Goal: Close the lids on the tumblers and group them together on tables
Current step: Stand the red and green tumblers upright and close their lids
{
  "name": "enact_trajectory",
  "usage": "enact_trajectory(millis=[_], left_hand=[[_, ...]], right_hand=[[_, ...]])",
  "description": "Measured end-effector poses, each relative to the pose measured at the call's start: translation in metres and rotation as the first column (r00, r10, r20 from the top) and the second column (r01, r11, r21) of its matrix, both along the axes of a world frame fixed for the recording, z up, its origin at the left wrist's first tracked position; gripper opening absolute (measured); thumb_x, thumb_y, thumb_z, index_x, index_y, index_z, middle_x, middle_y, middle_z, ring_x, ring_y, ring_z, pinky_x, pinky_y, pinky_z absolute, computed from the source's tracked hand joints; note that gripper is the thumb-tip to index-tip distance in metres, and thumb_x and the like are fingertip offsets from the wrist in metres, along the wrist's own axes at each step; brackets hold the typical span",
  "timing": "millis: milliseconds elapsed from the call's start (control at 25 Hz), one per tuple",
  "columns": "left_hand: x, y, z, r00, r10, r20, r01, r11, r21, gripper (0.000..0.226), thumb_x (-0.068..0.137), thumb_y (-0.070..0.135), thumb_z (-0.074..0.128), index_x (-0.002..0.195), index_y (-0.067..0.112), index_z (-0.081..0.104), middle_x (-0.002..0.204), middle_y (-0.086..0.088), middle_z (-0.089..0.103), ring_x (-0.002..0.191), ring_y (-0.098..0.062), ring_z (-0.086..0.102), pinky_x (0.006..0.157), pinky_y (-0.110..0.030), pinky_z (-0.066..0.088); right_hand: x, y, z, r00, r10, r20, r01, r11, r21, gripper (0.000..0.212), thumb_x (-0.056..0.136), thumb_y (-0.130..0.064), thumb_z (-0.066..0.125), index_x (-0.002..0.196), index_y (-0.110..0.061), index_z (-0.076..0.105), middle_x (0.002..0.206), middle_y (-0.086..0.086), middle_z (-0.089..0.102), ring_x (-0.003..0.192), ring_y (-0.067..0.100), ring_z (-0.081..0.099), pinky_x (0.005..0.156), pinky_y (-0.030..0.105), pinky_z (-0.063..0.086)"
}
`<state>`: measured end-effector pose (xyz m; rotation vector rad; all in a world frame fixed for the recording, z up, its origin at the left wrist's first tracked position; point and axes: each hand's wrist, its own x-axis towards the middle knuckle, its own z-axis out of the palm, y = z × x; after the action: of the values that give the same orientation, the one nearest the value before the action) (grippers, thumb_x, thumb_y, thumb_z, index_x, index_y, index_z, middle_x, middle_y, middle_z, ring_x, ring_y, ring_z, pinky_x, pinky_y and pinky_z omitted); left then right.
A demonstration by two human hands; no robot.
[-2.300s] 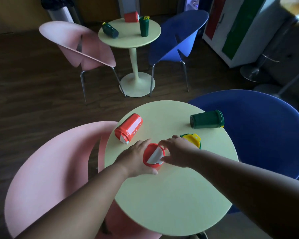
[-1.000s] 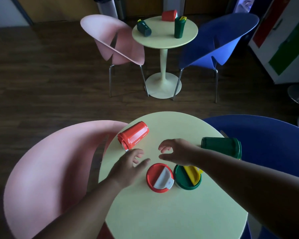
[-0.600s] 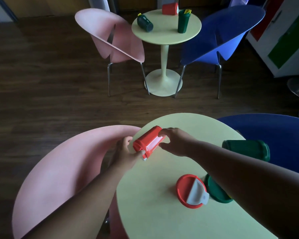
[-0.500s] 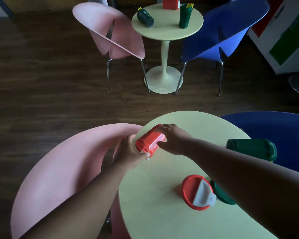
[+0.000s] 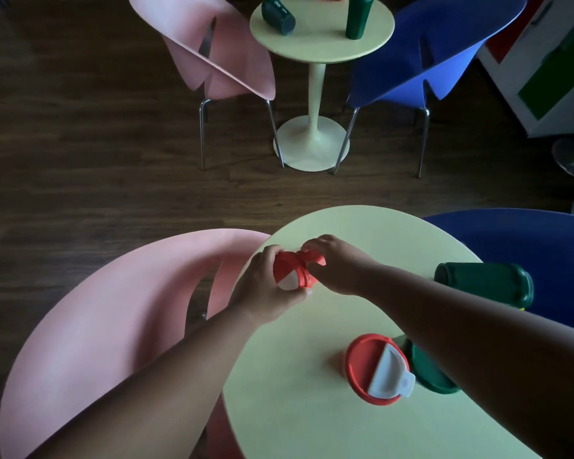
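On the near yellow table, both hands hold a red tumbler tipped with its white-flapped lid toward me. My left hand grips the lid end; my right hand grips the body. An upright red tumbler with a red and white lid stands near the middle. Beside it, a green tumbler is partly hidden under my right forearm. Another green tumbler lies on its side at the right edge.
A pink chair is at the table's left and a blue chair at its right. A far yellow table carries two green tumblers and a red one, flanked by a pink chair and a blue chair.
Both hands left the upright red tumbler and reached to the red tumbler lying at the table's left. They picked it up and turned its lid end toward me.
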<state>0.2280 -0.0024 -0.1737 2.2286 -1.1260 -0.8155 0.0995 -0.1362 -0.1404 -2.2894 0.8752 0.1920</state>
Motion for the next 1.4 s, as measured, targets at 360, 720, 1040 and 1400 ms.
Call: enact_trajectory(millis=[360,720,1040,1400], left_hand=[[-0.081,-0.045,0.053,0.967,-0.227,0.12,0.19,0.947,0.26,0.081,0.061,0.067,0.074,0.131,0.036,0.049,0.123,0.001,0.05,0.114,-0.021,0.055,0.094,-0.036,0.05],[-0.106,-0.052,0.063,0.927,-0.316,0.203,0.208,0.882,0.423,0.08,0.057,0.072,0.068,0.127,0.037,0.048,0.118,0.0,0.046,0.115,-0.026,0.053,0.093,-0.041,0.051],[-0.107,-0.054,0.065,0.909,-0.359,0.212,0.24,0.865,0.441,0.081,0.058,0.072,0.069,0.128,0.036,0.048,0.119,-0.001,0.046,0.114,-0.025,0.053,0.092,-0.041,0.051],[-0.113,-0.068,0.081,0.796,-0.489,0.357,0.28,0.82,0.499,0.098,0.062,0.093,0.046,0.14,0.033,0.04,0.138,0.0,0.045,0.13,-0.026,0.042,0.093,-0.043,0.045]], right_hand=[[-0.096,-0.02,0.007,0.979,-0.202,-0.023,0.202,0.956,0.211,0.018,0.092,-0.021,0.055,0.099,-0.027,0.07,0.107,-0.002,0.07,0.1,0.02,0.063,0.087,0.031,0.05],[-0.116,-0.014,0.0,0.975,-0.209,-0.078,0.221,0.95,0.222,0.028,0.092,-0.023,0.051,0.112,-0.021,0.071,0.111,0.0,0.069,0.096,0.019,0.06,0.084,0.03,0.049],[-0.116,-0.013,0.001,0.968,-0.225,-0.108,0.245,0.941,0.232,0.03,0.092,-0.024,0.049,0.113,-0.021,0.071,0.111,0.001,0.069,0.096,0.019,0.061,0.081,0.03,0.049],[-0.159,-0.029,0.021,0.919,-0.393,0.017,0.378,0.894,0.242,0.028,0.095,-0.03,0.057,0.118,-0.02,0.068,0.116,-0.003,0.067,0.106,0.017,0.061,0.089,0.027,0.047]])
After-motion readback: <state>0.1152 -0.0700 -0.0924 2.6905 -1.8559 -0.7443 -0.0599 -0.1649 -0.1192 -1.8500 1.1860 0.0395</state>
